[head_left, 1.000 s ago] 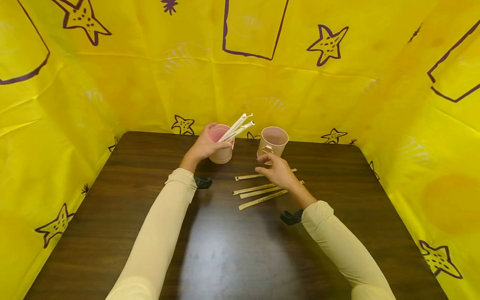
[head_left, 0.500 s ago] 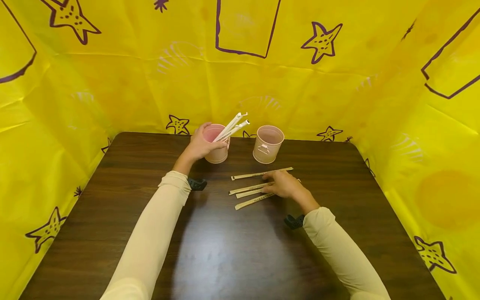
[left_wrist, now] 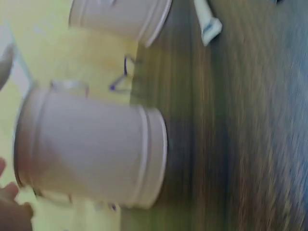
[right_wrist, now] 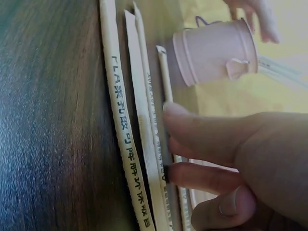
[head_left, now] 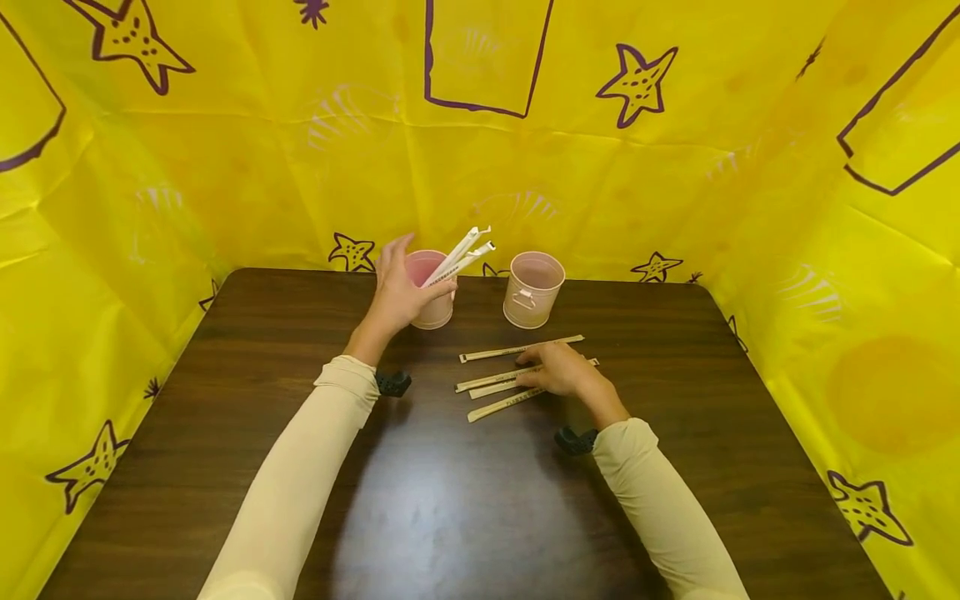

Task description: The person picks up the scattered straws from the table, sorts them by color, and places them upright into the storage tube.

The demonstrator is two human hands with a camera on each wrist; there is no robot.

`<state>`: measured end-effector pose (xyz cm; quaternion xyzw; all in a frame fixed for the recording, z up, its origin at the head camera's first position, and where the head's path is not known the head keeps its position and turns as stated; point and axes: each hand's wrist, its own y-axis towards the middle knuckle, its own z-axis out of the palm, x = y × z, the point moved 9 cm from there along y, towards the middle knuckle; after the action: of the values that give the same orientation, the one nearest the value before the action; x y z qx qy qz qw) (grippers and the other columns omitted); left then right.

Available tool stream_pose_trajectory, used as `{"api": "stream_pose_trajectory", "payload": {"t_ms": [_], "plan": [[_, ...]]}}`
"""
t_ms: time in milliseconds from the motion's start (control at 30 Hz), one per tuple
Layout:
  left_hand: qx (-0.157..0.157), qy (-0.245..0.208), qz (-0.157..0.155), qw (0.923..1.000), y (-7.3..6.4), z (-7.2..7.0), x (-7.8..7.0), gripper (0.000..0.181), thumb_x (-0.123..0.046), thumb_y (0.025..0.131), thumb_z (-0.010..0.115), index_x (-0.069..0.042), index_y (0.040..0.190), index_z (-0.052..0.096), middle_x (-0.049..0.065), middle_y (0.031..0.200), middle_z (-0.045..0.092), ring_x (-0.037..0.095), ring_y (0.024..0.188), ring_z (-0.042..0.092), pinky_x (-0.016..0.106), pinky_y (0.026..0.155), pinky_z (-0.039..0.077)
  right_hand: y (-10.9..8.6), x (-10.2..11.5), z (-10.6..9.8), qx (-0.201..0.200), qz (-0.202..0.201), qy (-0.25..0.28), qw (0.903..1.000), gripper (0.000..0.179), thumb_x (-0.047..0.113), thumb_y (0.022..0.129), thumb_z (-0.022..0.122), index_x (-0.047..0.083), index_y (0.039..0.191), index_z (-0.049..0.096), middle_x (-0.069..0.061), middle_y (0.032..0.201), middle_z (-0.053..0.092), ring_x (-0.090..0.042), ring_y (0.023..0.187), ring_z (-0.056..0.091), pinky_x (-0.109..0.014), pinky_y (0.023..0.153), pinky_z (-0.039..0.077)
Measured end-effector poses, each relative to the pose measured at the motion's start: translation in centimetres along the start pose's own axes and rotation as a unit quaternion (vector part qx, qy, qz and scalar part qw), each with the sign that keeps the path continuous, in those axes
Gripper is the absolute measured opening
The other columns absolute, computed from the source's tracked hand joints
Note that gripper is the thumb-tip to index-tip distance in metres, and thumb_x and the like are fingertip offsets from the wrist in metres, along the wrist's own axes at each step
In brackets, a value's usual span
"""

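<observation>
In the head view my left hand (head_left: pixel 393 292) is at the left pink bucket (head_left: pixel 433 317), its fingers spread around the rim. The left wrist view shows the same bucket (left_wrist: pixel 91 149) with fingertips apart from its side. Paper-wrapped straws (head_left: pixel 457 260) lean out of it to the right. My right hand (head_left: pixel 566 371) is low over several more wrapped straws (head_left: pixel 506 406) lying roughly side by side on the table. In the right wrist view its thumb is at the farthest straw (right_wrist: pixel 165 77) and its fingers reach down among the straws; any grip is hidden.
A second pink bucket (head_left: pixel 532 292) with a small handle stands to the right, behind the loose straws. The dark wooden table (head_left: pixel 450 500) is enclosed by a yellow patterned cloth (head_left: pixel 360 167) at the back and sides.
My right hand has come down from in front of the right bucket to the loose straws. My left hand's fingers have loosened and lifted slightly from the left bucket.
</observation>
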<state>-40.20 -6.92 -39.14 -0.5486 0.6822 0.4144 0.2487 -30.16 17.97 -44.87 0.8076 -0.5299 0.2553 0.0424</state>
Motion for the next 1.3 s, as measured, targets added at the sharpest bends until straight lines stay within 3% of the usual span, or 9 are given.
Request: {"api": "stream_pose_trajectory", "payload": {"t_ms": [100, 233, 333, 400, 533, 733, 900, 1067, 1300], "plan": [[-0.06, 0.001, 0.076, 0.9953, -0.9, 0.3, -3.3, 0.091, -0.043, 0.077, 0.089, -0.013, 0.15, 0.042, 0.012, 0.146, 0.041, 0.032, 0.133, 0.033, 0.05, 0.111, 0.033, -0.2, -0.3, 0.0, -0.01, -0.002, 0.003, 0.9999, 0.034, 0.028, 0.094, 0.074, 0.006, 0.12, 0.074, -0.011, 0.12, 0.075, -0.035, 0.118, 0.067, -0.051, 0.101, 0.053], [-0.106, 0.003, 0.221, 0.9695, -2.9, 1.7, -8.8, 0.064, -0.032, 0.084, 0.084, -0.006, 0.135, 0.056, 0.014, 0.132, 0.053, 0.033, 0.12, 0.043, 0.048, 0.103, 0.034, -0.4, -0.5, 0.2, -0.022, 0.003, 0.004, 0.9997, 0.033, 0.026, 0.094, 0.074, 0.006, 0.119, 0.074, -0.01, 0.117, 0.076, -0.034, 0.117, 0.067, -0.05, 0.1, 0.053], [-0.076, -0.003, 0.3, 0.951, -4.0, 3.8, -12.2, 0.045, -0.024, 0.088, 0.081, -0.005, 0.125, 0.062, 0.012, 0.122, 0.062, 0.03, 0.115, 0.051, 0.045, 0.103, 0.039, -0.4, -0.3, 0.3, -0.033, 0.004, -0.003, 0.9994, 0.031, 0.024, 0.093, 0.075, 0.006, 0.118, 0.074, -0.01, 0.116, 0.077, -0.033, 0.115, 0.069, -0.05, 0.1, 0.054], [-0.03, -0.006, 0.316, 0.9482, -4.2, 5.6, -13.6, 0.039, -0.022, 0.09, 0.079, -0.007, 0.122, 0.064, 0.009, 0.119, 0.064, 0.027, 0.114, 0.054, 0.041, 0.102, 0.042, -0.3, 0.0, 0.4, -0.041, 0.008, -0.013, 0.9991, 0.029, 0.022, 0.092, 0.076, 0.006, 0.116, 0.074, -0.01, 0.115, 0.077, -0.033, 0.114, 0.069, -0.049, 0.099, 0.054], [0.055, 0.011, 0.282, 0.9576, -3.6, 9.1, -14.2, 0.04, -0.029, 0.093, 0.076, -0.011, 0.126, 0.063, 0.006, 0.127, 0.063, 0.025, 0.12, 0.053, 0.038, 0.104, 0.045, -0.3, 0.1, 0.6, -0.054, 0.039, -0.043, 0.9969, 0.027, 0.023, 0.089, 0.08, 0.011, 0.112, 0.075, -0.008, 0.113, 0.077, -0.033, 0.109, 0.072, -0.05, 0.093, 0.057], [0.133, 0.012, 0.172, 0.976, -1.0, 12.6, -13.1, 0.061, -0.041, 0.09, 0.077, -0.012, 0.138, 0.053, 0.007, 0.139, 0.052, 0.026, 0.128, 0.045, 0.042, 0.104, 0.047, -0.2, 0.6, 1.0, -0.08, 0.066, -0.086, 0.9909, 0.024, 0.022, 0.086, 0.082, 0.015, 0.107, 0.075, -0.009, 0.109, 0.078, -0.036, 0.099, 0.074, -0.052, 0.082, 0.059], [0.143, 0.042, 0.097, 0.984, 1.2, 14.3, -11.6, 0.085, -0.053, 0.083, 0.08, -0.015, 0.149, 0.041, 0.009, 0.152, 0.04, 0.029, 0.139, 0.036, 0.047, 0.113, 0.04, -0.3, 1.1, 0.9, -0.095, 0.064, -0.12, 0.9861, 0.018, 0.019, 0.084, 0.083, 0.016, 0.099, 0.073, -0.007, 0.102, 0.077, -0.034, 0.092, 0.074, -0.05, 0.075, 0.059], [0.136, 0.056, 0.053, 0.9877, 2.6, 15.3, -10.2, 0.096, -0.058, 0.079, 0.082, -0.017, 0.153, 0.037, 0.008, 0.156, 0.035, 0.029, 0.145, 0.031, 0.048, 0.119, 0.034, -0.5, 1.3, 0.8, -0.099, 0.055, -0.115, 0.9869, 0.017, 0.016, 0.083, 0.084, 0.016, 0.088, 0.067, -0.004, 0.091, 0.073, -0.03, 0.085, 0.072, -0.046, 0.068, 0.057], [0.143, 0.031, 0.008, 0.9892, 3.8, 16.6, -8.2, 0.107, -0.062, 0.073, 0.085, -0.018, 0.156, 0.033, 0.01, 0.156, 0.032, 0.03, 0.145, 0.032, 0.052, 0.116, 0.036, -0.6, 0.7, 0.8, -0.099, 0.051, -0.096, 0.989, 0.023, 0.015, 0.081, 0.085, 0.017, 0.079, 0.062, 0.002, 0.08, 0.067, -0.021, 0.075, 0.066, -0.039, 0.061, 0.051]]}}
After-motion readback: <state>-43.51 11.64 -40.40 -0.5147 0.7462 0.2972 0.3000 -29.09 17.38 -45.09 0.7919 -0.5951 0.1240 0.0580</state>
